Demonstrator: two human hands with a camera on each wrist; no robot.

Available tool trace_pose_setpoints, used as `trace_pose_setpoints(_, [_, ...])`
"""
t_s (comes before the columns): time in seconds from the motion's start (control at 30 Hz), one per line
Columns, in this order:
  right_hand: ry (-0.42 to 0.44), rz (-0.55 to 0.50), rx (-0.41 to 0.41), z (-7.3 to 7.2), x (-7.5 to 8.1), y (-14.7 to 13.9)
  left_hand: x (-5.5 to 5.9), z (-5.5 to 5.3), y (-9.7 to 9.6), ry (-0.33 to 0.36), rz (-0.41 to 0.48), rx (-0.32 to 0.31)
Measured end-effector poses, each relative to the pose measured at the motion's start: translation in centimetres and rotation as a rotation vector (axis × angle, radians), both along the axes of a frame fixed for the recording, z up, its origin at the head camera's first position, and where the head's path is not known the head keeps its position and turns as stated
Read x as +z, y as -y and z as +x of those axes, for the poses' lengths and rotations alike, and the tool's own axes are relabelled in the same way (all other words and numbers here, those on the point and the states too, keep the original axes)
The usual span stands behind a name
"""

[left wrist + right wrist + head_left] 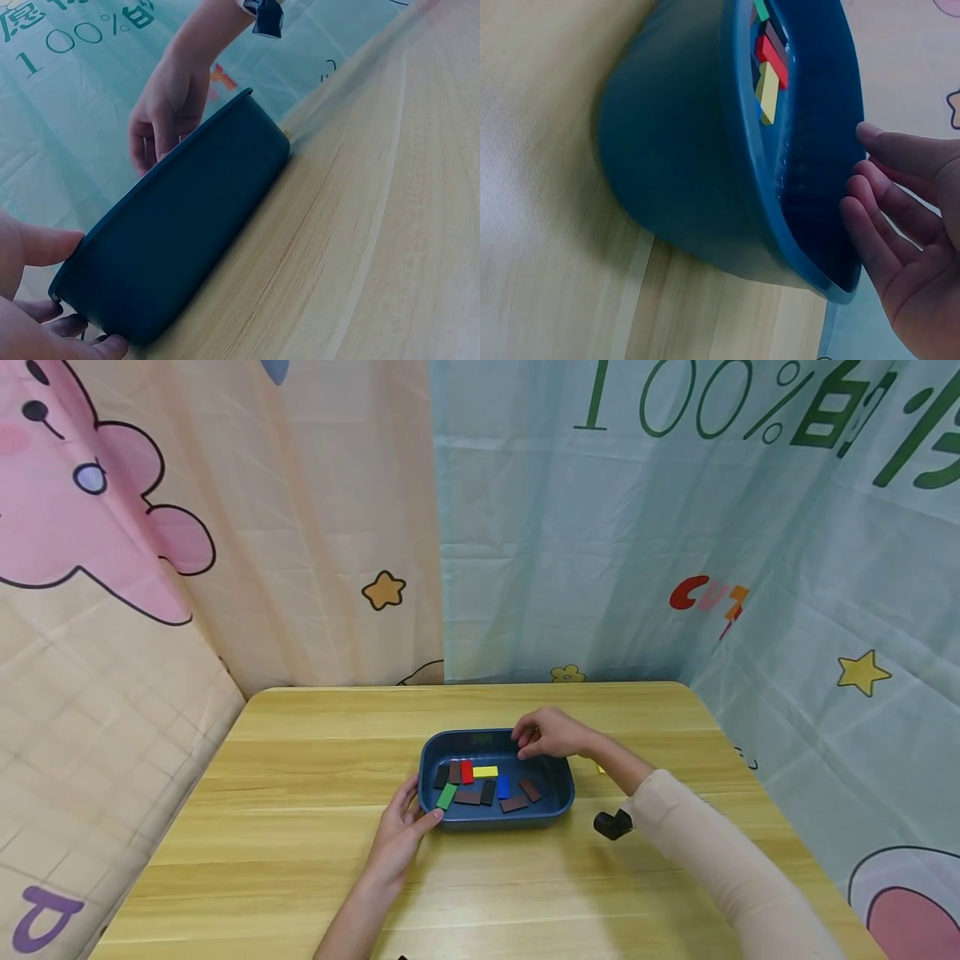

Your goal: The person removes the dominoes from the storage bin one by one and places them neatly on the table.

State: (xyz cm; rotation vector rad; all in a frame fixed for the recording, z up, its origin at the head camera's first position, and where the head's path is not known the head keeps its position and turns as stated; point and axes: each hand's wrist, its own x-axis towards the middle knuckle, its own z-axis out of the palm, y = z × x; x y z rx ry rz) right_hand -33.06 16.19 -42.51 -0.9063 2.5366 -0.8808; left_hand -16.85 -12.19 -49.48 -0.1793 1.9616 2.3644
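A dark blue plastic basin (502, 823) sits on the table with several small flat blocks inside: a green block (446, 796), a red block (467, 772), a yellow block (486, 772), a blue block (503, 787), plus brown and black ones. My left hand (401, 831) grips the basin's left end; in the left wrist view its thumb (52, 245) lies at the rim, with the other fingers lower against the wall. At the far right corner, my right hand (553, 733) hangs over the rim, fingers loosely bent. No block shows in its fingers (889, 202).
The wooden table (300, 827) reaches back to printed curtains (562, 568). A black device (613, 825) is at the right wrist. Behind the right forearm, a bit of something yellow (600, 768) shows on the table, right of the basin.
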Motion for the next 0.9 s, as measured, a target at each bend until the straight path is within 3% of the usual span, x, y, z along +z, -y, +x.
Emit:
trace_pose_setpoints(0.4, [0.05, 0.142, 0.146, -0.3, -1.0, 1.3, -0.3, -0.1, 0.1, -0.009, 0.001, 0.005])
trace_pose_setpoints(0.9, [0.102, 0.413, 0.208, -0.6, -1.5, 2.6, -0.2, 0.0, 0.1, -0.023, 0.011, -0.004])
